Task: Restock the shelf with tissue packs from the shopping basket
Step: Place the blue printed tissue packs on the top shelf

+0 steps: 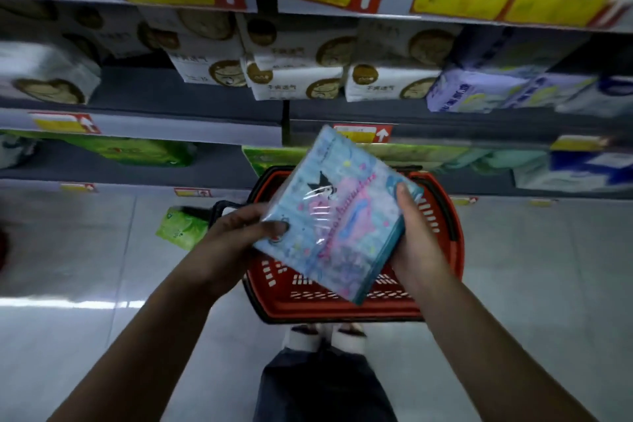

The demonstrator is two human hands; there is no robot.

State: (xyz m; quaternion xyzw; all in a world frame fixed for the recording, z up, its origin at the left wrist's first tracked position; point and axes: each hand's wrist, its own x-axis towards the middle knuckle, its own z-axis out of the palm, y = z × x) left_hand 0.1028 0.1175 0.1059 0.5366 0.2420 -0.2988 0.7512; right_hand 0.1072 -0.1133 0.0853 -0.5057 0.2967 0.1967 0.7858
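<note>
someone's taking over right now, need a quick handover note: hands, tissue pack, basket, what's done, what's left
Left hand: grips the left edge of the light blue plastic-wrapped tissue pack, thumb on its face.
Right hand: grips its right edge.
The pack is held tilted above the red plastic shopping basket, which stands on the pale floor.
A green pack lies on the floor left of the basket.
Done: this pack is out of the basket.
Left: set it on the grey shelf. The pack hides most of the basket, so check for more.

Above the red slotted plastic basket (pixel 442 216), a tissue pack (pixel 329 216) is wrapped in glossy, seemingly plastic film; below, floor tiles (pixel 68 267) are polished.
</note>
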